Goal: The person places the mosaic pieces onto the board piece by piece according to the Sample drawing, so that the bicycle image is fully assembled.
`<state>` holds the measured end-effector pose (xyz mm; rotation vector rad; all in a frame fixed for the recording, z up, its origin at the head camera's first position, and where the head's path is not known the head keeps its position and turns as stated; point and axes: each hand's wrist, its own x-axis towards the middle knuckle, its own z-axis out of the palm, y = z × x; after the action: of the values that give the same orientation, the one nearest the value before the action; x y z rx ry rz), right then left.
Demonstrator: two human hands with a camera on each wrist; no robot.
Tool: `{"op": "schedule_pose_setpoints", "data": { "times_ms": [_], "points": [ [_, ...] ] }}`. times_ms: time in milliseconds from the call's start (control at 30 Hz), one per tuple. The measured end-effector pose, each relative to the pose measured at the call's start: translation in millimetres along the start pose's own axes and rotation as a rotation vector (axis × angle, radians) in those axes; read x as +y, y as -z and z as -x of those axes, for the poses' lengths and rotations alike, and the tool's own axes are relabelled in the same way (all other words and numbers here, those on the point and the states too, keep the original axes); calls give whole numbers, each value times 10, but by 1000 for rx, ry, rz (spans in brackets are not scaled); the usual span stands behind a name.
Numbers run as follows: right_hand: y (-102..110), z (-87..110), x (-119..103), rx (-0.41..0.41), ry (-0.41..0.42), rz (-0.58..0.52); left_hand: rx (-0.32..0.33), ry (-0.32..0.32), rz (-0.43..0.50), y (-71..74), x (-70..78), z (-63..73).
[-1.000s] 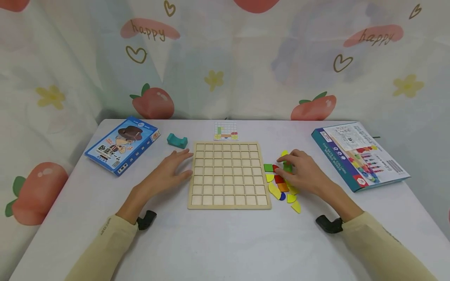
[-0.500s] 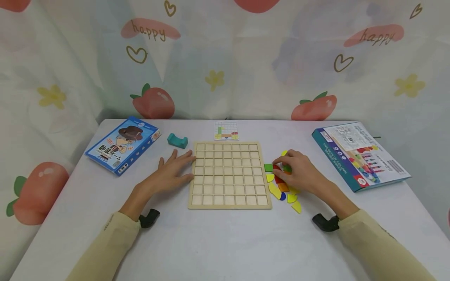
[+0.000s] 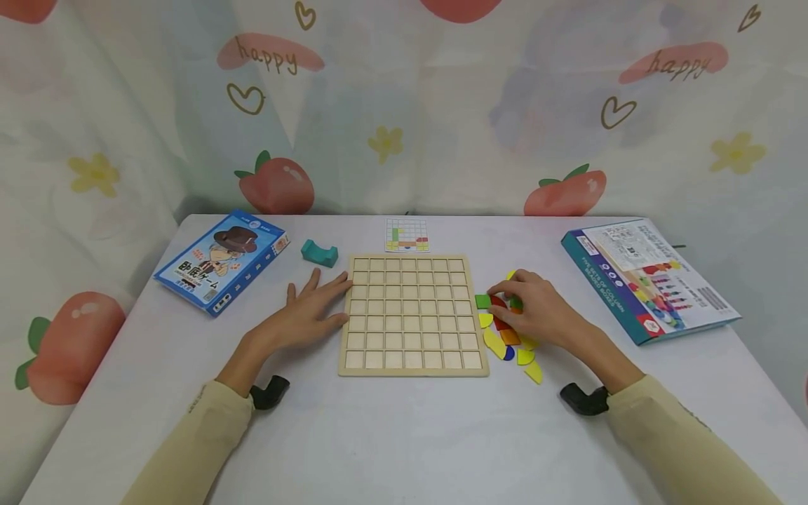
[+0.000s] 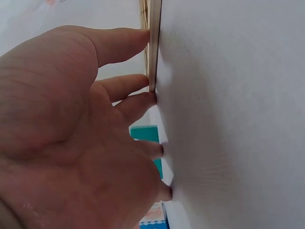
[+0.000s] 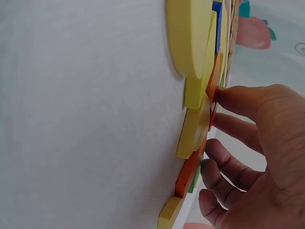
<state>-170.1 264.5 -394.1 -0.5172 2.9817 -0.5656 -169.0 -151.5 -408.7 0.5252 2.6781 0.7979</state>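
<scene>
A square wooden grid board (image 3: pixel 413 372) lies mid-table with bare cells. My left hand (image 3: pixel 308 312) is at its left edge with fingers spread; in the left wrist view the thumb (image 4: pixel 125 44) and two fingertips meet the board's side, while the other fingertips rest on the tabletop. Right of the board, my right hand (image 3: pixel 539 308) pinches a red flat piece (image 3: pixel 497 301) between thumb and index finger, low among the other pieces. Around it lie a green square (image 3: pixel 482 301), an orange piece (image 3: pixel 509 337), a blue piece (image 3: pixel 508 353) and several yellow pieces (image 3: pixel 494 344), some partly hidden beneath the hand.
Behind the board lies a small printed grid card (image 3: pixel 407 235) with coloured cells. A teal curved block (image 3: pixel 319 254) and a blue game box (image 3: pixel 221 261) are at the back left. Another flat box (image 3: pixel 650 280) is at the right. A patterned curtain (image 3: pixel 416 105) hangs behind the table.
My right thumb and index finger have closed together onto the red piece. My left hand has shifted slightly right against the board, its fingers spreading wider.
</scene>
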Motion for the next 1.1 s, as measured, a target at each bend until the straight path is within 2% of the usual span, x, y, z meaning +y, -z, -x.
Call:
{"op": "schedule_pose_setpoints", "data": {
  "times_ms": [567,1100],
  "points": [
    [10,-8,30,-30,-5,-11,-60,-20,20,6,-67,12],
    [17,-19,23,-6,-17,-30,-54,-21,46,-29,-117,22]
  ]
}}
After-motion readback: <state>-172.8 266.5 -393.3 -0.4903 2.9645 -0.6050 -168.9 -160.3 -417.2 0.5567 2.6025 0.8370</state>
